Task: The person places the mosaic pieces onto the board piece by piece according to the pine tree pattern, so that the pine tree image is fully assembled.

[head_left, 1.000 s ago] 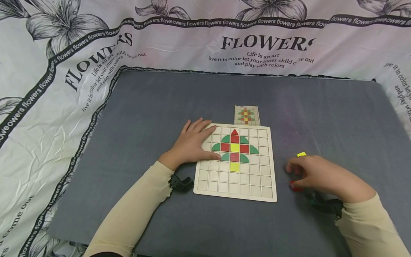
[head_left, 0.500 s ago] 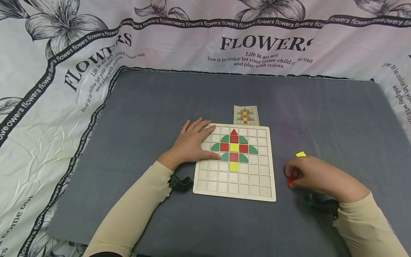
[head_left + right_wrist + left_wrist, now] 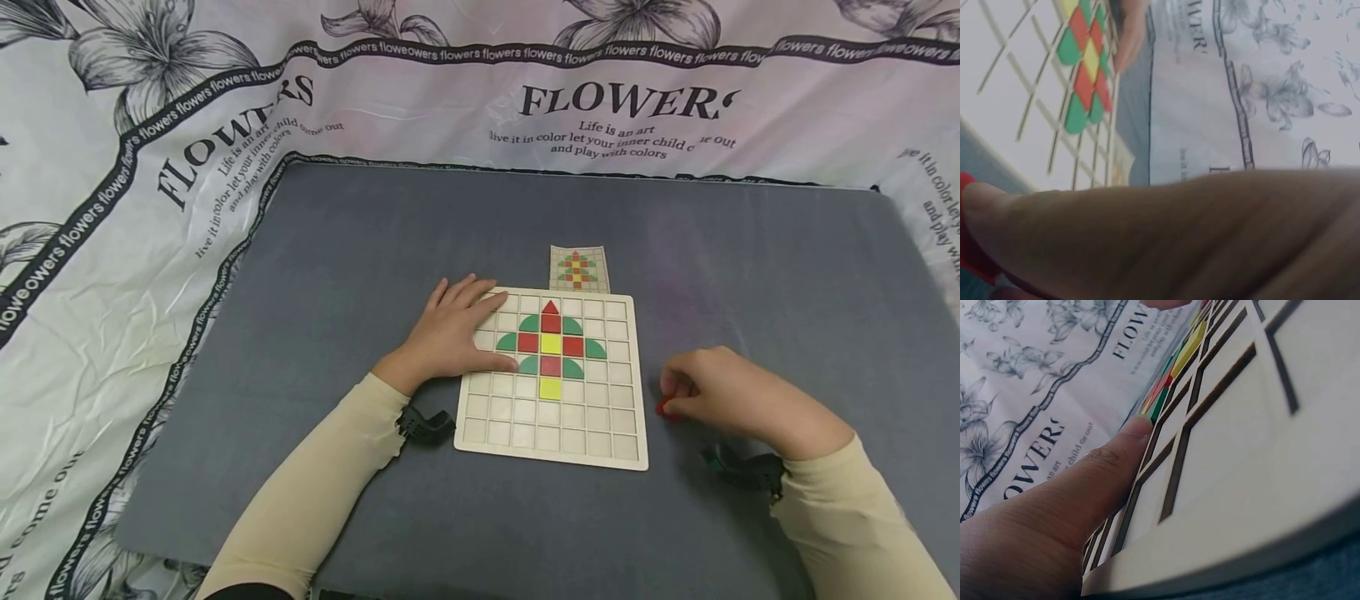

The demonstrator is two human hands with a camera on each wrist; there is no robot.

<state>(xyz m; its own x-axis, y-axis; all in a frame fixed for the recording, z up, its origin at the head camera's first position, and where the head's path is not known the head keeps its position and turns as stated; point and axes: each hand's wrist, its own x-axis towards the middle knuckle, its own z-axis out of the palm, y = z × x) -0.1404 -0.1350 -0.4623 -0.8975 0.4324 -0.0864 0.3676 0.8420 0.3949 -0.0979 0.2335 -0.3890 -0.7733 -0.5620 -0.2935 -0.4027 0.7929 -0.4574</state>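
Note:
A pale wooden grid board (image 3: 517, 435) lies on the table, with red, yellow and green tiles set in its upper cells in a tree-like shape. My left hand (image 3: 450, 335) rests spread on the board's left edge, and its thumb (image 3: 1113, 453) lies along the grid in the left wrist view. To the right of the board my right hand (image 3: 738, 400) pinches a small red tile (image 3: 664, 407) between thumb and fingers. In the right wrist view the red tile (image 3: 974, 247) shows at the thumb tip; its full shape is hidden.
A small pattern card (image 3: 579, 268) with a printed tree lies at the board's far edge. The grey tabletop (image 3: 420, 225) meets a white flower-printed cloth (image 3: 450, 108) at the back and left. Black wrist cameras sit on both wrists.
My right hand has taken up the red tile and moved slightly left and up toward the board. The yellow tile beside it is now hidden from view. My left hand stays put.

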